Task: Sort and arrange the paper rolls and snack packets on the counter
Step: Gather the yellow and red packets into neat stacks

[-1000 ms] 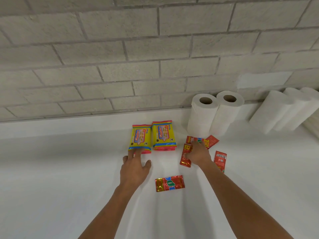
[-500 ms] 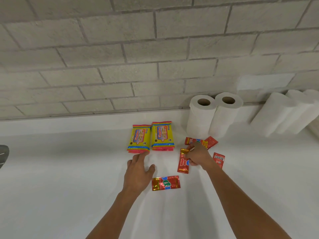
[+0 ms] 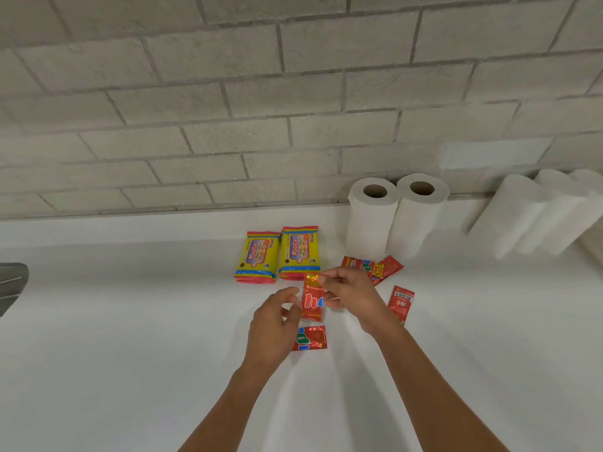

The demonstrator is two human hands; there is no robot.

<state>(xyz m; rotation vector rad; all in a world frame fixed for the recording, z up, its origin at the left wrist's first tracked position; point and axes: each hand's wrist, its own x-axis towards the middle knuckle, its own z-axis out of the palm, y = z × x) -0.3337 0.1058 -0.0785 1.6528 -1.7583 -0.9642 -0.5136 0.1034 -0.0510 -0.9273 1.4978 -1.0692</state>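
My right hand [image 3: 350,293] pinches a red snack packet [image 3: 312,301] by its top and right side and holds it upright above the white counter [image 3: 130,337]. My left hand [image 3: 272,324] is at the packet's left edge, fingers curled toward it. Below them a second red packet [image 3: 311,337] lies flat, partly under my left hand. More red packets lie behind my right hand [image 3: 372,267] and to its right [image 3: 401,303]. Two yellow packets [image 3: 259,257] [image 3: 299,252] lie side by side. Two paper rolls [image 3: 372,216] [image 3: 417,210] stand upright by the wall.
Several more paper rolls [image 3: 535,213] lean against the grey brick wall [image 3: 261,109] at the far right. A grey metal object [image 3: 11,285] shows at the left edge. The counter runs white and wide toward me.
My right hand has lifted the red packet off the counter and brought it left. My left hand has risen from the counter and moved right to meet it.
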